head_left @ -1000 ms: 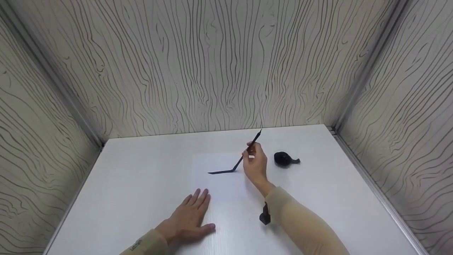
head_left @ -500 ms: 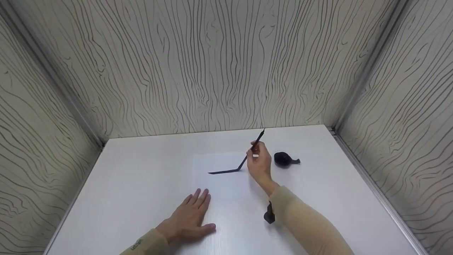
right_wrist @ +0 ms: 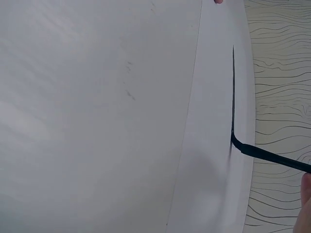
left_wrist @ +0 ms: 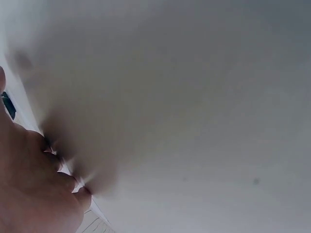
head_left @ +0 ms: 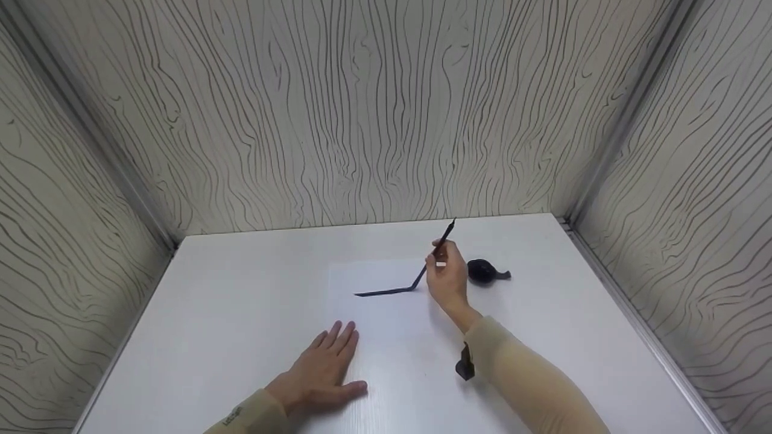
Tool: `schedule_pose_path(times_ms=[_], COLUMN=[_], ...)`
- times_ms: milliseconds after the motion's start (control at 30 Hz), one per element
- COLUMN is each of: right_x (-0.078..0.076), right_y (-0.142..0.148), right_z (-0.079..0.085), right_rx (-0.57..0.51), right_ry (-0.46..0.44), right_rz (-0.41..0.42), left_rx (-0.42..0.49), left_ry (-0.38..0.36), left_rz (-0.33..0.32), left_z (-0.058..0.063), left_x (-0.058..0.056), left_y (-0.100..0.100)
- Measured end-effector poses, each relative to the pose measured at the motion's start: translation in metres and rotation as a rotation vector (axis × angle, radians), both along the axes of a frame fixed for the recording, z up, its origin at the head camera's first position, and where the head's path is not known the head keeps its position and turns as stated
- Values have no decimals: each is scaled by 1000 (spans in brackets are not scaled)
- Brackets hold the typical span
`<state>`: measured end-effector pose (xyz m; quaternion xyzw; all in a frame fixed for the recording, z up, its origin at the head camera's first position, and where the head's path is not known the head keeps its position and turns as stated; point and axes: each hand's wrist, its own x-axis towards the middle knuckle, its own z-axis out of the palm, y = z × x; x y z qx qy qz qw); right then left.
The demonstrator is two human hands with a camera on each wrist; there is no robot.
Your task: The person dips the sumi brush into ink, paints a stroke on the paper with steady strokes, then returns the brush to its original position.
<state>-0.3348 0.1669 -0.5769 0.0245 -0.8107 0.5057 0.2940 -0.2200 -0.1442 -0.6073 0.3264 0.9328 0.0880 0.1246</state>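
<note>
My right hand [head_left: 448, 282] pinches a dark paintbrush [head_left: 420, 276] partway along its handle, the handle leaning up to the right. Its bent bristles meet a sheet of white paper [head_left: 369, 319], at the right end of a dark, nearly level stroke [head_left: 383, 293]. In the right wrist view the brush [right_wrist: 272, 156] shows with its tip curved against the paper, and the stroke [right_wrist: 233, 92] runs away from it. My left hand [head_left: 322, 369] lies flat with fingers straight and thumb spread, fingertips at the paper's lower left part. Only its edge [left_wrist: 34, 179] shows in the left wrist view.
A round black dish [head_left: 481, 272] with a short handle-like end stands just right of my right hand. The white table [head_left: 229, 289] is enclosed by wood-grain patterned panels [head_left: 374, 120] at the back and both sides.
My right hand has moved a little to the right with the paintbrush, and the dark stroke has grown longer that way. The left hand stays in place.
</note>
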Motion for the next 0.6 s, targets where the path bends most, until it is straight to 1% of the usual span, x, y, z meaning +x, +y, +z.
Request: schedule_pose_path(times_ms=[200, 433, 600], right_x=[1, 2, 4], right_y=[2, 5, 7], right_z=[0, 1, 2], right_rx=[11, 53, 60], right_ry=[-15, 19, 15], right_rz=[-7, 3, -11], left_rx=[-19, -18, -14], left_ry=[-11, -2, -4], left_rz=[16, 16, 15], left_z=[0, -1, -2], left_x=[1, 0, 1], left_y=[1, 0, 0])
